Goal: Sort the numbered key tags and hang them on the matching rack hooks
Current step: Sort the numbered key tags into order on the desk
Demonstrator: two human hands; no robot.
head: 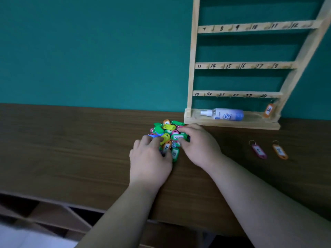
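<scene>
A pile of coloured numbered key tags (167, 130) lies on the wooden table (71, 149) just left of the rack's base. My left hand (149, 163) is at the pile's near side, and its curled fingers and thumb pinch an orange tag (166, 147). My right hand (198, 145) reaches in from the right, its fingertips resting on a green tag (177, 137). The wooden key rack (238, 65) stands against the teal wall, with rows of hand-written numbers from 7 to 24 in view. One orange tag (268, 110) hangs at the bottom right hook.
A purple tag (258, 151) and an orange tag (280, 152) lie apart on the table right of my hands. A spray bottle (222, 114) lies on the rack's base. The table's front edge runs below my forearms, with shelving underneath.
</scene>
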